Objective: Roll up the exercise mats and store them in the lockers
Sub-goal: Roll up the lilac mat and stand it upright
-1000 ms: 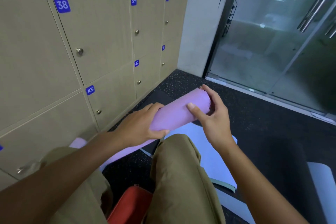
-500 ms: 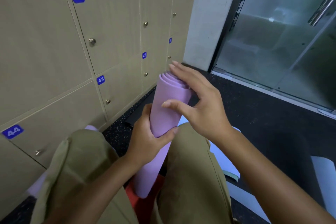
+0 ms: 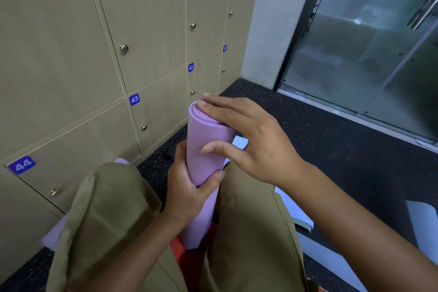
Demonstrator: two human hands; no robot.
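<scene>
While left hand [image 3: 187,187] grips, mat [image 3: 203,156] upright.

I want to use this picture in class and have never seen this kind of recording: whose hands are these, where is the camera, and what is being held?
The camera sits on a person's head, looking down at their own hands and knees. The left hand grips a rolled purple mat, standing nearly upright between the knees. The right hand rests straight fingers on its top end, thumb on its side. Numbered lockers, all closed, line the wall at left. Pale mats lie on the dark floor.
</scene>
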